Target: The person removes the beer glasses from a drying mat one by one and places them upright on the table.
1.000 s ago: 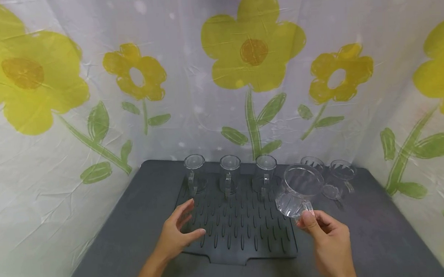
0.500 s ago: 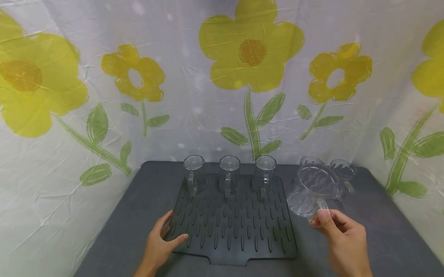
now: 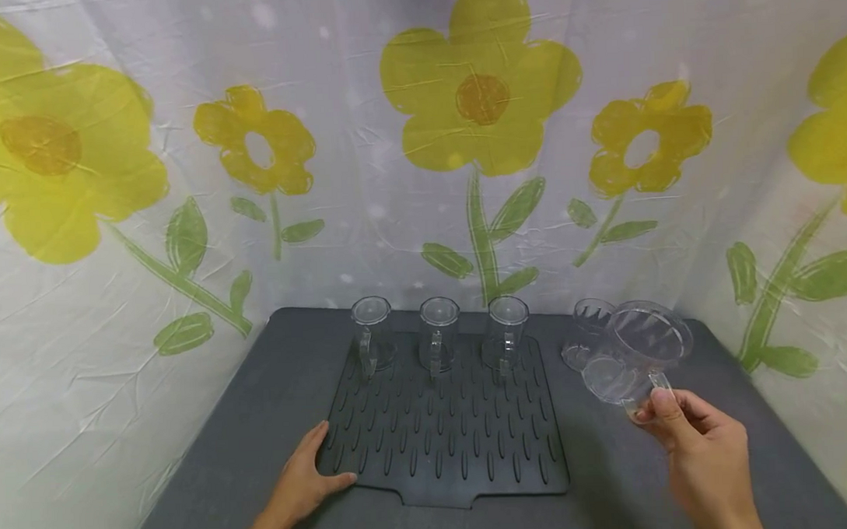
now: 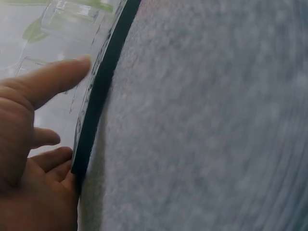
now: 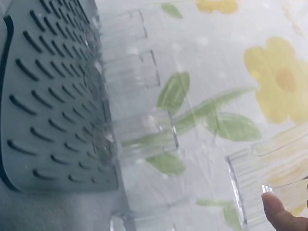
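My right hand (image 3: 710,449) pinches the handle of a clear mug (image 3: 637,350) and holds it raised over the right side of the table, its wide mouth up and tilted. My left hand (image 3: 298,479) is at the front left corner of a dark ridged drying mat (image 3: 447,439), thumb and fingers spread at its edge. Along the back of the mat stand three clear mugs, a left one (image 3: 373,336), a middle one (image 3: 440,334) and a right one (image 3: 507,331), handles toward me. In the right wrist view, my thumb (image 5: 273,204) is at the held mug's handle.
Behind the held mug, another clear mug (image 3: 583,337) stands on the dark table (image 3: 226,443). The held mug covers the spot just right of it. A flower-print curtain (image 3: 352,220) hangs along the back and both sides. Grey fabric (image 4: 202,120) fills most of the left wrist view.
My right hand has carried the mug rightward, away from the mat. My left hand has moved left and down from over the mat to its front left corner.
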{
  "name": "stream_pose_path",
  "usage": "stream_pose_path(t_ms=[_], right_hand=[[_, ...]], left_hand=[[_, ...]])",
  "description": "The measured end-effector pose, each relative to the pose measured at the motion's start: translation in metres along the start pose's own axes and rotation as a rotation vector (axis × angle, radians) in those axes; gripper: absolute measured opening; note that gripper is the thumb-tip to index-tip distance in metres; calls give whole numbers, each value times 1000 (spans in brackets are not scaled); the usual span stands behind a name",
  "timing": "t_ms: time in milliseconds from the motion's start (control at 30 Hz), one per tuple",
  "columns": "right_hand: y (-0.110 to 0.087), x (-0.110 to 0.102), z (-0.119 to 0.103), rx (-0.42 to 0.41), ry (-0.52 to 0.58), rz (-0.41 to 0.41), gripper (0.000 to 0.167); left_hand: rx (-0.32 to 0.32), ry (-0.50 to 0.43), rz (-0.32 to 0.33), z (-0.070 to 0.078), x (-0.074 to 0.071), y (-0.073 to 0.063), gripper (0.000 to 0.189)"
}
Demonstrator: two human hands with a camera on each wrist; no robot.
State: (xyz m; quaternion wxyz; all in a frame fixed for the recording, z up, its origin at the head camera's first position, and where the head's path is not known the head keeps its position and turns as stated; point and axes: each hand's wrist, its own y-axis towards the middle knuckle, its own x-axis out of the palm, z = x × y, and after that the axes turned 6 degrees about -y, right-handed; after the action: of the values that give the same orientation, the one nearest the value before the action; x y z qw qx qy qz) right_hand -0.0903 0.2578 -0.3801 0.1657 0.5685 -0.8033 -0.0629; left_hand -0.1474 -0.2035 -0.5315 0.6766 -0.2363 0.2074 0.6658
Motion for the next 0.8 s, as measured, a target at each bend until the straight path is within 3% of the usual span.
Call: stream_pose_path(t_ms=[200,333,500,800], right_hand=[[12,-16,-1,-82,131,15,18],[26,-31,-1,-130,224,-18,18],[46,-52,-3,-137,179,-5,21],[77,-85,-1,-45,90,122,22]], left_hand=[[-5,-14,-40,-1,0,2,110],[-14,-6,-45,0,-1,1,110],[-9,-1,-44,0,-1,2,109],[-7,-5,-45,-3,0,2,108]])
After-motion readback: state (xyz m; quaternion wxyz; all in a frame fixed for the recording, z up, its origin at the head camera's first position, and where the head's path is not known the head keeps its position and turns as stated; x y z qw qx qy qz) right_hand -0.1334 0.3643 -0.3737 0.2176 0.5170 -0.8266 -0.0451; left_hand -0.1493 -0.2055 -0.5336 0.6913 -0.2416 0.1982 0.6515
